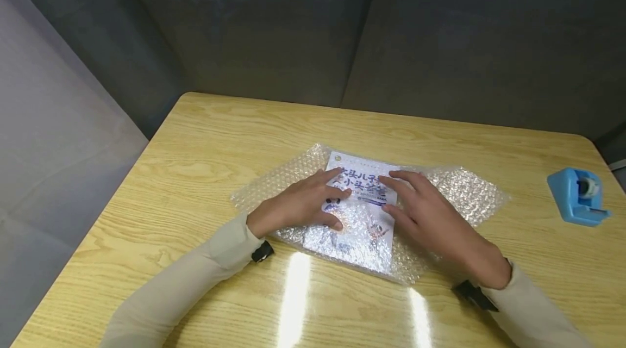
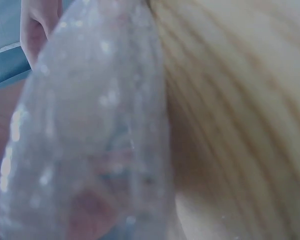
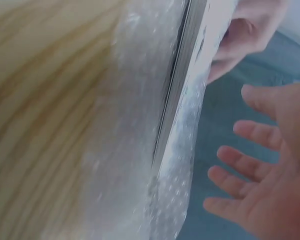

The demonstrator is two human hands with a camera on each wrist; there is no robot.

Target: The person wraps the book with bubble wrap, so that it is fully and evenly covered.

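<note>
A thin book (image 1: 362,239) with a white cover and blue Chinese lettering lies on the table, wrapped in clear bubble wrap (image 1: 464,190) that spreads out on both sides. My left hand (image 1: 303,202) rests over the book's left part, fingers loosely extended across the cover. Over the right edge is my right hand (image 1: 435,217), its fingers spread and the tips near the lettering. In the right wrist view, page edges of the book (image 3: 177,85) show between bubble wrap layers, beside the spread right hand (image 3: 275,175). Bubble wrap (image 2: 90,100) fills much of the left wrist view.
A blue tape dispenser (image 1: 569,196) stands at the right side of the wooden table (image 1: 195,174). Dark grey curtains (image 1: 293,27) hang behind the table's far edge, and a lighter cloth (image 1: 58,147) hangs along the left.
</note>
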